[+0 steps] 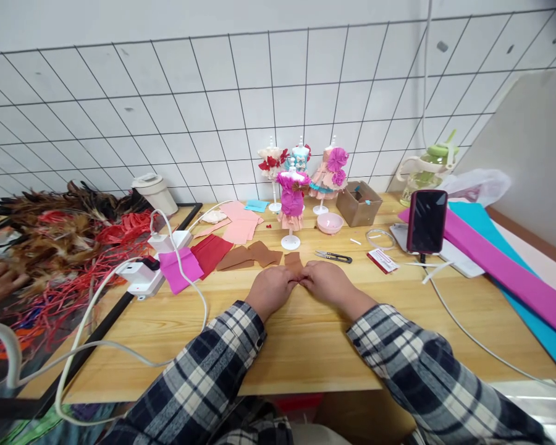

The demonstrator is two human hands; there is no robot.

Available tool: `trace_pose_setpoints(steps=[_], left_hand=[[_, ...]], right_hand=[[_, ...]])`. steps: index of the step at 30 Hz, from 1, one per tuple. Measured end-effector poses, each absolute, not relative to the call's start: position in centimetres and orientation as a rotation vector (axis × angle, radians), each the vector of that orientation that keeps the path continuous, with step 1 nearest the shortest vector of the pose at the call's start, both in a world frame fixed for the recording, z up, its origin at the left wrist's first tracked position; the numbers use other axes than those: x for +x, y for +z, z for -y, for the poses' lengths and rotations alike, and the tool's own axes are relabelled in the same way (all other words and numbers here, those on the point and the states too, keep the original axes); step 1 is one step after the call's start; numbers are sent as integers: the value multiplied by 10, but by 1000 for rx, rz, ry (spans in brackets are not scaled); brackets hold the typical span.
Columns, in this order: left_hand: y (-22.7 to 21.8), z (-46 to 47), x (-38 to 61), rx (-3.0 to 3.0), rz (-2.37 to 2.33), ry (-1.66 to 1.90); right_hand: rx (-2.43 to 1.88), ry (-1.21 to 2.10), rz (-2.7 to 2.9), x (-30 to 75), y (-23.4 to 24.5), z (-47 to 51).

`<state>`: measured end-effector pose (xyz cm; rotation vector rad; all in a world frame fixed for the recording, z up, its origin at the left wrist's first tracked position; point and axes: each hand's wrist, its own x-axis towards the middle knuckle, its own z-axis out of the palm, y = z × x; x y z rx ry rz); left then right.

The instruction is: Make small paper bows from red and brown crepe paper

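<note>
Both my hands meet over the middle of the wooden table (pixel 213 346). My left hand (pixel 272 288) and my right hand (pixel 328 283) pinch the near edge of a small brown crepe paper piece (pixel 293 262) between them. Its lower part is hidden by my fingers. More brown crepe paper pieces (pixel 236 258) lie just left of it. Beyond my right hand rest small thread snips (pixel 333 256). Straight ahead stands a mini dress form (pixel 291 198) in a magenta and pink paper dress, with several other dressed forms behind it.
Left are red (pixel 210 253) and magenta paper (pixel 180 271), power strips (pixel 146 281), cables and a feather pile (pixel 60 235), where another person's hand (pixel 0 284) shows. Right are a pink bowl (pixel 330 224), a box (pixel 359 204), a phone (pixel 427 221) and long paper strips (pixel 509 266).
</note>
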<state>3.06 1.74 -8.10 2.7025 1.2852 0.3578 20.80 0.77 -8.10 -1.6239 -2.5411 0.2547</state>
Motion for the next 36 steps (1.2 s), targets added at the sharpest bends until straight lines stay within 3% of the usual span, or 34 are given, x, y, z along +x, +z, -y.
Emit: trace_pose_setpoints(steps=[9, 36], left_hand=[[-82, -18, 32, 2685, -1302, 321], [-79, -18, 31, 2707, -1257, 374]], right_hand=[[-1729, 359, 2462, 203, -78, -6], [-1730, 205, 2487, 199, -78, -1]])
